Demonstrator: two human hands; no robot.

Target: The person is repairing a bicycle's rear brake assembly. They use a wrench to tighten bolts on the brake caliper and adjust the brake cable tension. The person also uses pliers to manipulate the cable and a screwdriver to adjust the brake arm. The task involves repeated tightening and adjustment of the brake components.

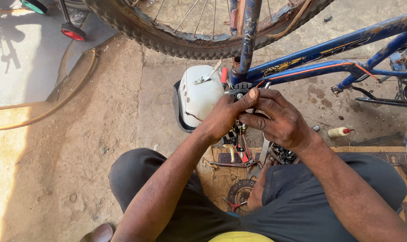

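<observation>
Both hands work at the head tube of an upturned blue steel bicycle frame (302, 60). The left hand (223, 117) and right hand (279, 121) pinch a small black fitting (240, 92). Seating it probably calls for steady, even pressure.

Harsh daylight, sunlit patch at left with hard shadows; centre shaded, sharp; slight wide-angle edge bending.

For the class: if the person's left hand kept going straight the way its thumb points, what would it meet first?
Probably the blue bicycle frame just beyond the left hand, though depth is unclear.
</observation>
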